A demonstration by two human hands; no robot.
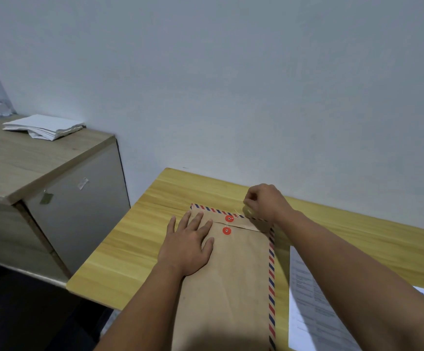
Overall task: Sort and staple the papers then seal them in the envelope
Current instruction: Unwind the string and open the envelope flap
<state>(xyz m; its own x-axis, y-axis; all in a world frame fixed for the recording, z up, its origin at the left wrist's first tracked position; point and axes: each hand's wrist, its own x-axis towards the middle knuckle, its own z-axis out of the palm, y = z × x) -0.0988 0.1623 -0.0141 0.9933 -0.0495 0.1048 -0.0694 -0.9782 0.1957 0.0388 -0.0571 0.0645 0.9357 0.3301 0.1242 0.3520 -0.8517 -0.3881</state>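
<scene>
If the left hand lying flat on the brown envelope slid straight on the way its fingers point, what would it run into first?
The left hand points up and slightly right along the envelope. It would likely meet the striped top edge first, passing left of the upper red button, then bare table and the wall.

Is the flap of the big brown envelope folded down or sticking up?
Folded down. The flap lies flat on the envelope, its edge between the two red buttons. The left hand presses beside it.
</scene>
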